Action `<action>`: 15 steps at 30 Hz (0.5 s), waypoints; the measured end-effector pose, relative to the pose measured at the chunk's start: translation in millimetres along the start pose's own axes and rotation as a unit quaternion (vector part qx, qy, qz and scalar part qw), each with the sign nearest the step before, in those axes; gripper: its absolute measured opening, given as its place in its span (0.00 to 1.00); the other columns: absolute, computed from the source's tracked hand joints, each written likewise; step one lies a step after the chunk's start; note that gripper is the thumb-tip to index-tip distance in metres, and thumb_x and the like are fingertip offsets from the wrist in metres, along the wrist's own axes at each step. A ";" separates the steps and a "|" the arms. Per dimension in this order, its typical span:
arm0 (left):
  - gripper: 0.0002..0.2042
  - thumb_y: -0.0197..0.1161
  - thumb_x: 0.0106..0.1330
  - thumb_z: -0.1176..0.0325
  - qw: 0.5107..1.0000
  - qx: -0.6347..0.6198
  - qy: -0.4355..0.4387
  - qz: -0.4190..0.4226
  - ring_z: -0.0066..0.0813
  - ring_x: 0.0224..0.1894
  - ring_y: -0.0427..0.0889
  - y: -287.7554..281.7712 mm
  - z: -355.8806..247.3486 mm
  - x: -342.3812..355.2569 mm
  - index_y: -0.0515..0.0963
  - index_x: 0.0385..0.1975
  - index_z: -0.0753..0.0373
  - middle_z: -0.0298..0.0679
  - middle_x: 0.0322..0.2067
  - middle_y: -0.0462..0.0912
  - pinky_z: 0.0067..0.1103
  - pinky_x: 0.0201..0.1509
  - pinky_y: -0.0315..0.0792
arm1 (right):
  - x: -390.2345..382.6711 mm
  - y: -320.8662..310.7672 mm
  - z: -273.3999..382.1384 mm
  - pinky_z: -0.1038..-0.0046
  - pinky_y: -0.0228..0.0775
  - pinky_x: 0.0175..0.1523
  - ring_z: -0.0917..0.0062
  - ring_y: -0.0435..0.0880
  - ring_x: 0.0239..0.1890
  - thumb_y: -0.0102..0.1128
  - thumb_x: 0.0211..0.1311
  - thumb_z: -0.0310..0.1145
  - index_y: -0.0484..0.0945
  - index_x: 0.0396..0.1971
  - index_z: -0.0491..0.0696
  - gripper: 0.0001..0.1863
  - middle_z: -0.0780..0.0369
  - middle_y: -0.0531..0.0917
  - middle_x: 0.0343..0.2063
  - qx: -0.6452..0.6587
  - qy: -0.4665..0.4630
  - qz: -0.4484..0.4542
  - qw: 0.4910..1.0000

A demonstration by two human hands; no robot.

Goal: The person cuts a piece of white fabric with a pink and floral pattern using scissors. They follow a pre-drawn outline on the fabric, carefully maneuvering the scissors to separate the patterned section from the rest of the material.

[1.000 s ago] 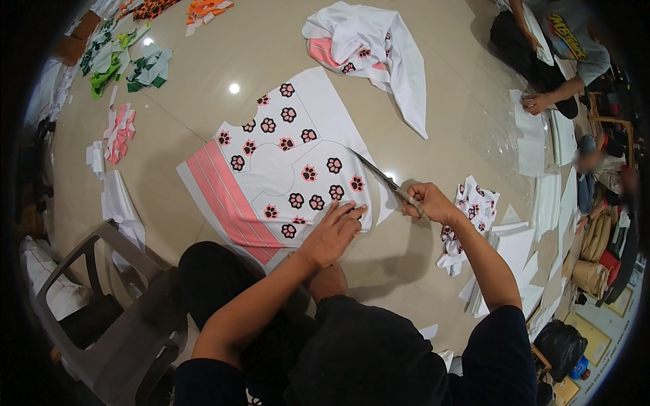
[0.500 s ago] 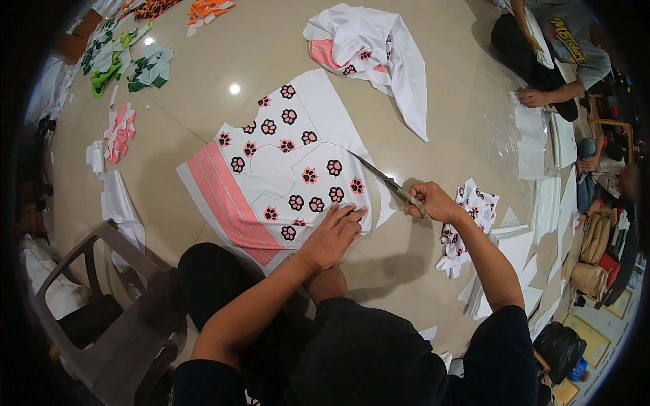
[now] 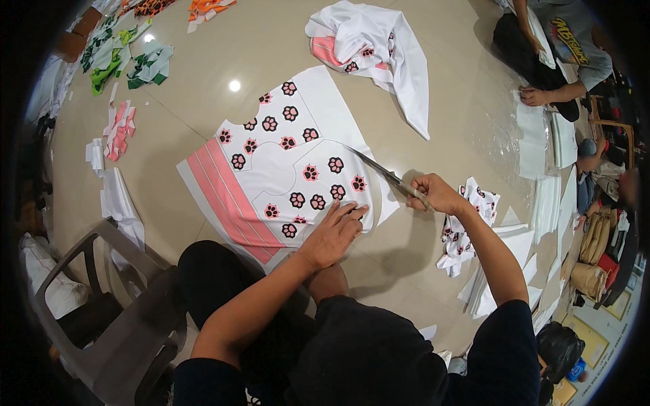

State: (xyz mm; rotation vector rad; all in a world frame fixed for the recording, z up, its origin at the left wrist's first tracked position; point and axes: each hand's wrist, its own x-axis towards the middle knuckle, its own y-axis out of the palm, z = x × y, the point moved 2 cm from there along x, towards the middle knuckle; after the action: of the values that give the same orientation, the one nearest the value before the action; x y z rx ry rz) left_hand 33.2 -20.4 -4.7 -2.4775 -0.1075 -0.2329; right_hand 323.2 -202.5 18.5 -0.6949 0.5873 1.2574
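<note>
On the floor before me lies white fabric point(image 3: 274, 174) printed with black-and-pink paw prints and a pink striped band at its left side. My left hand point(image 3: 333, 235) rests flat on its near right part, fingers spread, holding nothing. Long metal scissors point(image 3: 387, 174) are gripped in my right hand point(image 3: 437, 194). Their blades reach left over the fabric's right edge, the tip beside a curved outline. A narrow white strip point(image 3: 387, 204) hangs out at that edge, below the blades. Whether the blades are fully together is hard to see.
Bunched white and pink cloth point(image 3: 369, 47) lies beyond the fabric. Paw-print scraps point(image 3: 466, 227) and stacked white sheets point(image 3: 504, 271) are to my right. Colored scraps point(image 3: 120, 130) lie left, near a dark plastic chair point(image 3: 118, 325). Another person point(image 3: 569, 47) works at the far right.
The scissors and my right hand have shifted slightly up and right, with the handles turned a little. My left hand stays in place on the fabric.
</note>
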 end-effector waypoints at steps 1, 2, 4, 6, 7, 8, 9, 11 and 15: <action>0.11 0.64 0.73 0.75 1.000 -0.001 0.000 -0.001 0.59 0.76 0.70 -0.5 -0.7 0.6 0.69 0.49 0.61 0.51 0.72 0.75 0.59 0.82 0.59 | 2.6 0.9 -0.7 0.78 0.69 0.33 0.88 0.78 0.27 0.82 0.59 0.32 0.81 0.29 0.47 0.13 0.70 0.85 0.24 -0.001 -0.004 0.000 1.000; 0.11 0.64 0.73 0.76 1.000 -0.003 0.001 -0.001 0.59 0.76 0.70 -1.0 -1.1 1.4 0.69 0.49 0.61 0.51 0.72 0.75 0.59 0.81 0.59 | 4.2 1.1 -1.5 0.78 0.68 0.33 0.88 0.78 0.27 0.82 0.60 0.32 0.81 0.29 0.47 0.14 0.70 0.84 0.24 -0.001 -0.007 0.001 1.000; 0.11 0.64 0.73 0.76 1.000 -0.007 0.000 -0.002 0.58 0.76 0.71 -2.2 -1.4 2.2 0.69 0.49 0.61 0.51 0.72 0.75 0.59 0.81 0.59 | 5.7 0.5 -0.9 0.79 0.68 0.32 0.89 0.77 0.26 0.82 0.60 0.32 0.80 0.28 0.48 0.14 0.70 0.84 0.24 0.010 -0.005 0.004 1.000; 0.11 0.64 0.73 0.76 1.000 -0.005 -0.001 -0.002 0.59 0.76 0.71 -3.4 -1.8 1.7 0.70 0.48 0.61 0.51 0.72 0.75 0.59 0.81 0.60 | 8.1 2.4 1.6 0.79 0.67 0.32 0.89 0.77 0.26 0.82 0.60 0.32 0.80 0.28 0.48 0.14 0.71 0.84 0.23 0.018 -0.006 0.007 1.000; 0.11 0.64 0.73 0.76 1.000 -0.005 0.000 -0.003 0.59 0.76 0.71 -3.6 -2.1 2.1 0.70 0.48 0.62 0.52 0.72 0.75 0.59 0.81 0.60 | 8.9 2.8 1.3 0.80 0.66 0.31 0.89 0.77 0.26 0.82 0.60 0.32 0.80 0.28 0.48 0.14 0.71 0.84 0.23 0.020 -0.006 0.006 1.000; 0.11 0.64 0.73 0.76 1.000 -0.005 0.000 -0.003 0.59 0.76 0.71 -3.9 -2.4 2.6 0.70 0.48 0.62 0.52 0.72 0.75 0.59 0.81 0.60 | 9.5 2.8 1.0 0.80 0.66 0.31 0.89 0.76 0.25 0.82 0.60 0.32 0.80 0.28 0.48 0.14 0.71 0.83 0.23 0.023 -0.007 0.005 1.000; 0.11 0.64 0.73 0.76 1.000 -0.005 0.000 -0.004 0.59 0.76 0.71 -4.1 -2.6 3.0 0.70 0.48 0.62 0.52 0.72 0.75 0.59 0.81 0.60 | 9.8 2.4 0.7 0.80 0.65 0.31 0.89 0.76 0.25 0.81 0.60 0.31 0.80 0.28 0.48 0.14 0.71 0.83 0.23 0.021 -0.006 0.005 1.000; 0.09 0.63 0.75 0.74 1.000 -0.006 -0.003 -0.003 0.58 0.76 0.70 -2.8 -1.5 2.1 0.71 0.48 0.62 0.50 0.72 0.74 0.58 0.81 0.60 | 10.6 1.4 -1.0 0.80 0.65 0.30 0.89 0.75 0.24 0.81 0.61 0.31 0.80 0.27 0.48 0.14 0.71 0.83 0.22 0.018 -0.006 0.004 1.000; 0.06 0.60 0.78 0.69 1.000 -0.006 -0.010 0.000 0.55 0.78 0.68 -0.5 0.8 0.3 0.74 0.48 0.61 0.47 0.74 0.73 0.57 0.82 0.59 | 11.2 1.6 -2.5 0.79 0.64 0.28 0.89 0.75 0.22 0.81 0.61 0.30 0.79 0.27 0.48 0.14 0.71 0.82 0.22 0.026 0.006 0.007 1.000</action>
State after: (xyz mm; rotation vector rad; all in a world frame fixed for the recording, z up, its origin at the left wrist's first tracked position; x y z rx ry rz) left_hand 33.5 -19.6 -5.0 -2.4920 -0.1148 -0.2090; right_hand 324.0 -196.9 8.4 -0.6564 0.6330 1.2474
